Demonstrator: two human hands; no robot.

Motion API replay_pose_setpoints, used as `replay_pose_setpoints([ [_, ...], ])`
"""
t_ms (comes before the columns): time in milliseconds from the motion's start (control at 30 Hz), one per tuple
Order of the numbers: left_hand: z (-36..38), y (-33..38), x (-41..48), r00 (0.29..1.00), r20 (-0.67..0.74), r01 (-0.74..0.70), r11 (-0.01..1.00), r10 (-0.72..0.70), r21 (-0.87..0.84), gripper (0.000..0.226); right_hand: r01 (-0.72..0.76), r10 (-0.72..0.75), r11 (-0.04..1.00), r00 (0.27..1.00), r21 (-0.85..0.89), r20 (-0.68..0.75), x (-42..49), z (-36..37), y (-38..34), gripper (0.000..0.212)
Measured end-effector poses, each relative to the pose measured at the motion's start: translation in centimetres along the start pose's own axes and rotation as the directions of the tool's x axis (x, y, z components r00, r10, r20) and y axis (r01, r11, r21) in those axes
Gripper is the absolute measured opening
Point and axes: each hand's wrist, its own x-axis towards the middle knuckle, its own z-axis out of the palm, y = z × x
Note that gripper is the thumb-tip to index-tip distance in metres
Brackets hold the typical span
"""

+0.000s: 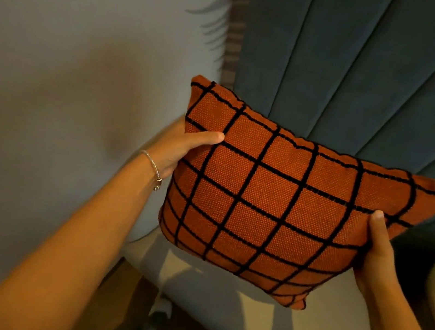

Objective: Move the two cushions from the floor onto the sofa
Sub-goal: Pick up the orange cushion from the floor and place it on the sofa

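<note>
Hands grip woven, grid-patterned square cushion over sofa.

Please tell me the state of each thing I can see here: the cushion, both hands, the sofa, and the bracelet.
Cushion: lifted off the floor, tilted, held in front of the sofa back.
Left hand: gripping the cushion's left edge, thumb on the front.
Right hand: gripping the cushion's lower right edge.
Sofa: blue channelled back upright; pale seat below, no cushion seen resting on it.
Bracelet: worn on the left wrist.

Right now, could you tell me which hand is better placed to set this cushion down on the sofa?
Probably the right hand: it holds the cushion from below, taking its weight, while the left hand only grips the side.
</note>
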Motion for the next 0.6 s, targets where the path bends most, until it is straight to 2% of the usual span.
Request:
replay_pose_setpoints([
  [233, -2.1, 0.3, 9.5, 0.989, 0.147, 0.027, 0.999, -0.022, -0.032, 0.045, -0.040, 0.039, 0.999, 0.993, -0.013, -0.113, 3.6, 3.6, -0.3, 0.064],
  [400, -1.9, -2.2, 12.8, 0.986, 0.143, 0.101, 0.992, -0.090, -0.074, 0.054, -0.072, 0.071, 0.997, 0.984, 0.003, -0.166, 5.6, 4.3, 1.6, 0.043],
  [500, -2.1, -5.0, 13.6, 0.977, 0.108, 0.196, 0.976, -0.185, -0.100, 0.068, -0.147, 0.152, 0.988, 0.976, 0.042, -0.157, 6.9, 4.2, 3.6, 0.060],
  [600, -2.2, -7.1, 15.7, 0.952, 0.126, 0.291, 0.953, -0.279, -0.087, 0.067, -0.224, 0.231, 0.972, 0.964, 0.067, -0.134, 8.2, 4.5, 5.6, 0.066],
])
